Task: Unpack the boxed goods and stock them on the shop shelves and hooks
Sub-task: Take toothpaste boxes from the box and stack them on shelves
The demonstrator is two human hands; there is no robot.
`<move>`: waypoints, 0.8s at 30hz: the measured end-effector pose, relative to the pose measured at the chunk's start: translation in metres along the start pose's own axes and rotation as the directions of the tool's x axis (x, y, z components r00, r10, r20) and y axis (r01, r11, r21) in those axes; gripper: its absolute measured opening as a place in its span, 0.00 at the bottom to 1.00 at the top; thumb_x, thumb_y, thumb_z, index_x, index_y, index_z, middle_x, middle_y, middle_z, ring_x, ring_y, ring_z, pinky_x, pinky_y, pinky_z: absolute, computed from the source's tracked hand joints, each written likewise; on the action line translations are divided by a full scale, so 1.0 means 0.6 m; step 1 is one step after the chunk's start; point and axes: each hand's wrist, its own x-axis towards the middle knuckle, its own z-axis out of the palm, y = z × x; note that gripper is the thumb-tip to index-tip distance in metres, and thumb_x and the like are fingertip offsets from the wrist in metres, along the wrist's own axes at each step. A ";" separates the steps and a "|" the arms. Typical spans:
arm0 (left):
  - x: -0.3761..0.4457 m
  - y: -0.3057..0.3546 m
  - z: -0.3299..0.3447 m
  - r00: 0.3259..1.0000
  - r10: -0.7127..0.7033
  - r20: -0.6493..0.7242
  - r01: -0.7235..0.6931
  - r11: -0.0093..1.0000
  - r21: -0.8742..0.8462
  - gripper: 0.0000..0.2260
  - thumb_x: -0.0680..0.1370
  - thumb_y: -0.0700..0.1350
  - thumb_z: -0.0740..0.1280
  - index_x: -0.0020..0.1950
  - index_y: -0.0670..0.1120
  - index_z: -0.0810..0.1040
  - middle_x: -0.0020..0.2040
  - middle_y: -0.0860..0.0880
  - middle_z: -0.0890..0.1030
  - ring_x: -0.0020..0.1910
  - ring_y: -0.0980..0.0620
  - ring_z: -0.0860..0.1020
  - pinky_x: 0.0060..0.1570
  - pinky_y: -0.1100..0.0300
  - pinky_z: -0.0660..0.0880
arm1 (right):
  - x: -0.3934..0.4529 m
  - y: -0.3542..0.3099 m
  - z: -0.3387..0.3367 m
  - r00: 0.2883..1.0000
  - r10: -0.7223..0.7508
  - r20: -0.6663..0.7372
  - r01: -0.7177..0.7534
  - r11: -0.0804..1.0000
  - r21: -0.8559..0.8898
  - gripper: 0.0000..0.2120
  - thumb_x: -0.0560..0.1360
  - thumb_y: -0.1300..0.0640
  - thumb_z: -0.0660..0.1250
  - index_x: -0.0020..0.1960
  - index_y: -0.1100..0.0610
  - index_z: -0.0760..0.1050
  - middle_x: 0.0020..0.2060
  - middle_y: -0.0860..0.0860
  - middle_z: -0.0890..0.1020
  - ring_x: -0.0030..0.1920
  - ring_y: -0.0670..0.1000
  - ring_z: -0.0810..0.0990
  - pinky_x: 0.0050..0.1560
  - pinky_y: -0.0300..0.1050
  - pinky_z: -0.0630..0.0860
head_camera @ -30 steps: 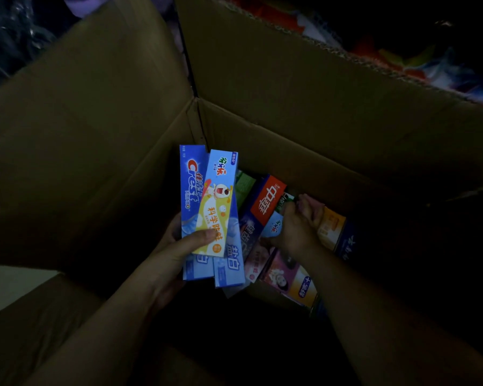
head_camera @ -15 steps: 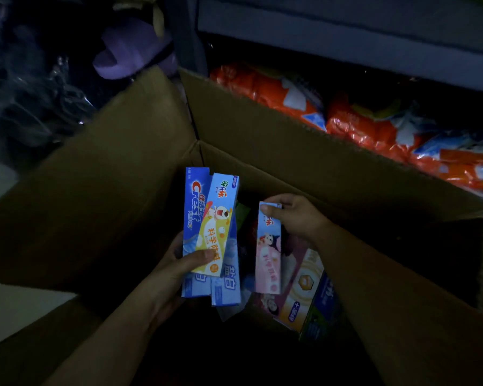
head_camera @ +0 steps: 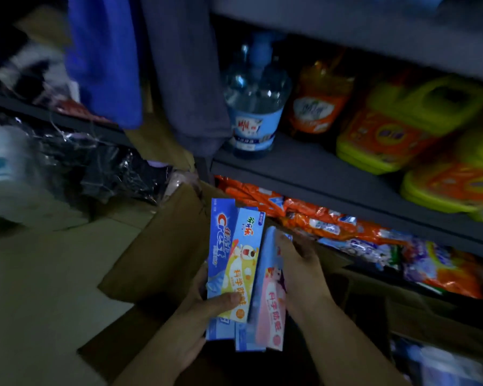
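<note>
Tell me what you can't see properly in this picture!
Head view only:
- Inside of the cardboard box: hidden behind the toothpaste boxes and both hands.
- Lower blue boxes: covered by the yellow box.
- Left shelf goods: blurred, dark.
- Bottle label: print too small.

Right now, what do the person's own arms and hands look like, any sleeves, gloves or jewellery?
Both forearms are bare as far as the frame shows, with no sleeves in view. The left hand and right hand wear no gloves. In this dim light no rings, watch or wristband are visible.
</note>
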 end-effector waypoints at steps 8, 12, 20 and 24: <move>-0.298 0.112 0.150 0.992 -0.041 0.119 0.025 0.991 0.134 0.50 0.33 0.42 0.84 0.55 0.51 0.75 0.46 0.42 0.85 0.42 0.40 0.84 0.37 0.44 0.81 | -0.369 -0.164 -0.041 0.993 -0.004 0.115 0.005 1.000 -0.009 0.18 0.74 0.56 0.69 0.62 0.45 0.71 0.50 0.54 0.84 0.45 0.54 0.85 0.46 0.54 0.82; -0.404 0.159 0.230 0.988 0.018 0.155 -0.065 0.952 0.299 0.52 0.36 0.48 0.85 0.59 0.50 0.73 0.50 0.44 0.84 0.48 0.42 0.83 0.41 0.49 0.82 | -0.493 -0.243 -0.047 0.991 -0.078 0.111 0.088 0.992 -0.093 0.24 0.70 0.48 0.72 0.63 0.42 0.67 0.51 0.49 0.84 0.45 0.49 0.85 0.49 0.52 0.82; -0.479 0.236 0.354 0.953 0.186 0.239 -0.257 0.913 0.316 0.39 0.55 0.45 0.83 0.63 0.49 0.72 0.54 0.45 0.84 0.52 0.43 0.82 0.45 0.50 0.81 | -0.569 -0.356 -0.066 0.974 -0.212 0.077 0.218 0.972 -0.087 0.25 0.67 0.50 0.77 0.60 0.52 0.71 0.47 0.49 0.85 0.43 0.51 0.86 0.48 0.56 0.81; -0.477 0.259 0.383 0.947 0.239 0.216 -0.301 0.894 0.331 0.21 0.70 0.32 0.70 0.55 0.53 0.75 0.46 0.49 0.85 0.44 0.47 0.84 0.35 0.57 0.81 | -0.577 -0.383 -0.077 0.975 -0.215 0.064 0.213 0.977 0.030 0.19 0.74 0.58 0.71 0.61 0.54 0.66 0.47 0.54 0.83 0.40 0.54 0.85 0.42 0.52 0.81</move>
